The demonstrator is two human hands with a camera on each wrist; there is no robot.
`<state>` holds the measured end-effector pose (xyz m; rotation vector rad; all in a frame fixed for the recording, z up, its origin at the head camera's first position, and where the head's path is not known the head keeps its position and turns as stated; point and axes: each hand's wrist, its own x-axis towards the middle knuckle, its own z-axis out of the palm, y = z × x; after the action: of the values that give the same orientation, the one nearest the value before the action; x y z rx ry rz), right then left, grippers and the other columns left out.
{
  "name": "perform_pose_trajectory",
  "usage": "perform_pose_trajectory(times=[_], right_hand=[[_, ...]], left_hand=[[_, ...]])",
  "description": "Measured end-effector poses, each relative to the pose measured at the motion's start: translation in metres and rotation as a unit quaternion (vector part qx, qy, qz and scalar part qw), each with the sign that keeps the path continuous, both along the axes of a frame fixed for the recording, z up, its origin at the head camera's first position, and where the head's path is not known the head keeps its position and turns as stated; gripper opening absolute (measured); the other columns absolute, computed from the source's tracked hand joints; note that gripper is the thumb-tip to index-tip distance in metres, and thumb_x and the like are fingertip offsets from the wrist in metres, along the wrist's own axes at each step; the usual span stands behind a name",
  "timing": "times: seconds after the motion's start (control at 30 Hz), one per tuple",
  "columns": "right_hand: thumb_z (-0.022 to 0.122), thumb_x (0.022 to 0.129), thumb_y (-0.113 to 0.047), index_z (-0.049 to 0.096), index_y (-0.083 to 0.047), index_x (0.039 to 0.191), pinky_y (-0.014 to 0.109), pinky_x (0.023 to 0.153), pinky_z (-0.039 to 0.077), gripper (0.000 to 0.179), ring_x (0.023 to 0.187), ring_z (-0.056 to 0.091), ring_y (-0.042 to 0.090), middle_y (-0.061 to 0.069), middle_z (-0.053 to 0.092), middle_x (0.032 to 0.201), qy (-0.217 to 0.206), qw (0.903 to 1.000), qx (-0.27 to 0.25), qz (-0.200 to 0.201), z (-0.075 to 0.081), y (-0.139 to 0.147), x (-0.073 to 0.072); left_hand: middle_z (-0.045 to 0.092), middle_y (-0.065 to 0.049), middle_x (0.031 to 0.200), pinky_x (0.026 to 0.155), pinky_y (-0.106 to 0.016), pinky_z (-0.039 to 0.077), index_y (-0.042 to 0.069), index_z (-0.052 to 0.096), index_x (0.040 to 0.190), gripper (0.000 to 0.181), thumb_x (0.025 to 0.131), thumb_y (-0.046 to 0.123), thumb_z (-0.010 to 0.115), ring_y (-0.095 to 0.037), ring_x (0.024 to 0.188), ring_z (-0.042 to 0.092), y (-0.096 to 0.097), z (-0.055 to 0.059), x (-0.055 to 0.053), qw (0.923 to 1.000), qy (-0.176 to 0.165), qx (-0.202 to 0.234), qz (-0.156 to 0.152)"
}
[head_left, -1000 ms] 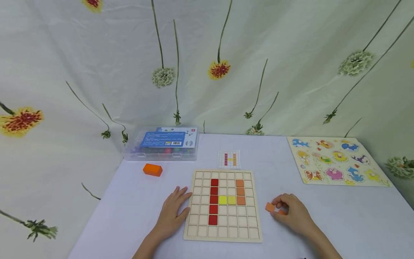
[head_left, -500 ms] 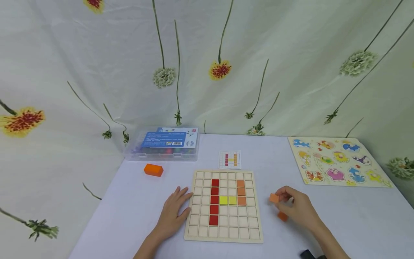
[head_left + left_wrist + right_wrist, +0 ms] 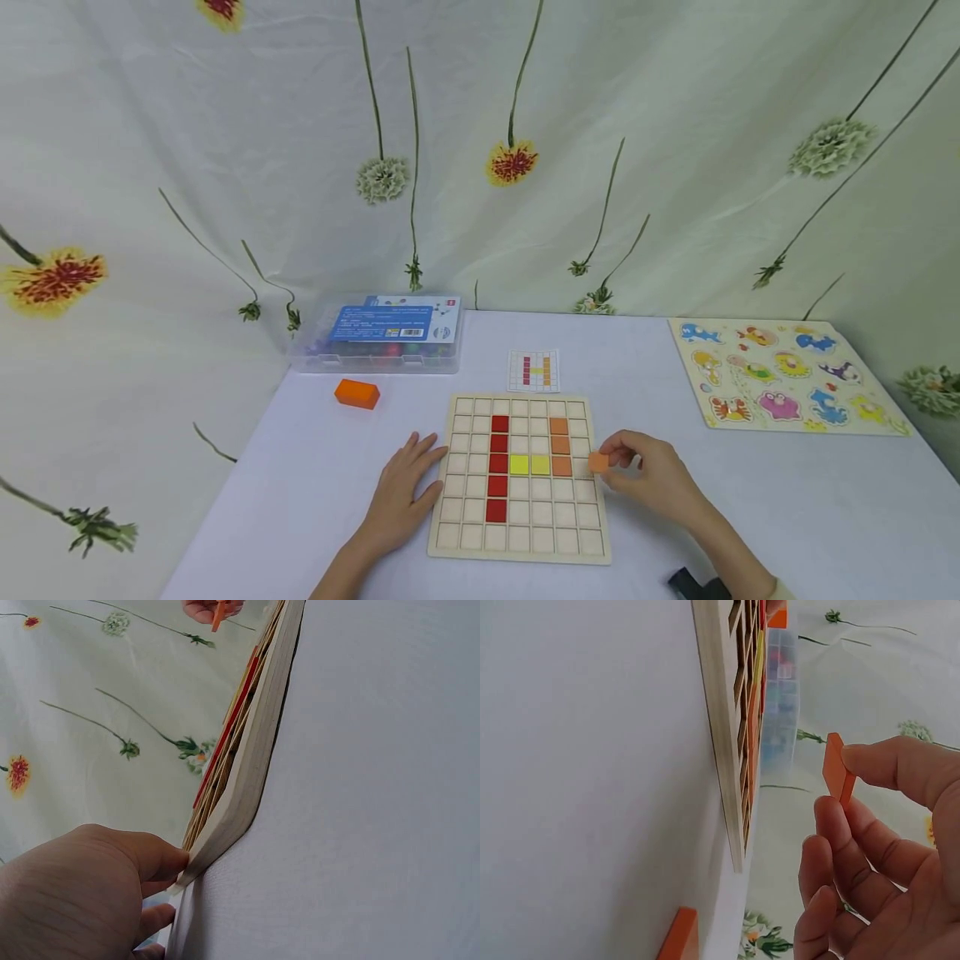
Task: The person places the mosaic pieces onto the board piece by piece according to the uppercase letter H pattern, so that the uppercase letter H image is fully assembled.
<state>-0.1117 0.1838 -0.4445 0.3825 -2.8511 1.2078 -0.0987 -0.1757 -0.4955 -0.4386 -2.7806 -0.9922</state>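
A wooden grid board [image 3: 542, 539] lies on the white table with a column of several red tiles [image 3: 498, 463], two yellow tiles [image 3: 529, 465] and three orange tiles [image 3: 559, 445] in its cells. My right hand [image 3: 651, 475] pinches a square orange tile [image 3: 597, 462] between thumb and fingertips, just over the board's right edge. The right wrist view shows this orange tile [image 3: 838, 771] held on edge, and a second orange tile [image 3: 679, 936] on the table. My left hand [image 3: 405, 492] rests at the board's left edge, fingers extended, its thumb touching the rim [image 3: 225, 825].
A small card [image 3: 534, 371] with a coloured grid pattern lies behind the board. An orange block [image 3: 357, 394] and a clear plastic box [image 3: 375, 360] are at back left. An animal picture board [image 3: 795, 417] lies at right. Black equipment [image 3: 697, 587] shows near my right wrist.
My right hand lifted one orange tile from the table and carried it left to the board's right edge. The other orange tile was left behind. My left hand has stayed put.
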Motion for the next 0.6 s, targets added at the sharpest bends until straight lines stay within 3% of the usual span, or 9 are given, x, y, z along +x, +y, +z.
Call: perform_pose_trajectory(times=[0.27,0.6], right_hand=[[0.079,0.074,-0.010,0.067,-0.016,0.090,0.021,0.064,0.046,0.021,0.071,0.052,0.005,-0.011,0.059,0.076,-0.024,0.9966,0.022,0.075,0.002,-0.017,-0.001],[0.082,0.071,-0.013,0.065,-0.017,0.086,0.018,0.055,0.040,0.023,0.063,0.046,0.004,-0.011,0.055,0.070,-0.055,0.9919,0.063,0.095,-0.004,-0.031,-0.005]], left_hand=[[0.048,-0.013,0.148,0.114,-0.062,0.022,0.008,0.059,0.133,0.046,0.088,0.010,0.065,-0.040,0.145,0.029,0.001,0.000,0.000,0.9999,-0.011,0.005,-0.002],[0.048,-0.014,0.148,0.113,-0.064,0.022,0.008,0.059,0.133,0.046,0.088,0.009,0.065,-0.042,0.144,0.029,0.000,-0.001,0.000,1.0000,0.001,0.002,-0.006]])
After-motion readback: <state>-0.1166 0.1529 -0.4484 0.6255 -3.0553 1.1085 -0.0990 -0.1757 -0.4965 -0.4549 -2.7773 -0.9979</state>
